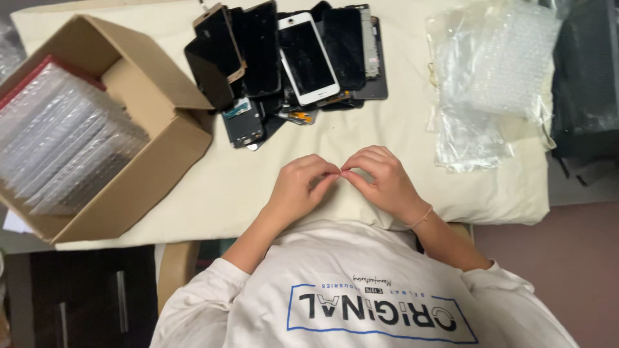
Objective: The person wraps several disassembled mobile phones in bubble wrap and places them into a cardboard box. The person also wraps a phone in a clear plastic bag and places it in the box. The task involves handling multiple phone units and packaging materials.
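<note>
Nearest, a white shirt with blue print, worn by the person looking down. Just past it, left hand and right hand, fingertips pressed together at the middle, maybe pinching something tiny; too small to tell what. A thin bracelet on the right wrist. Under the hands, a cream cloth spread over the tabletop. Farther left, an open cardboard box packed with bubble-wrapped flat things. Farther back, a pile of phone screens, mostly black, one white. Back right, clear bubble-wrap bags in a loose heap. Could go wrong: a tiny piece dropped from the fingers, lost in the cloth folds; a bumped pile sliding, screens cracking. Dim room, dark floor beside the tabletop.
</note>
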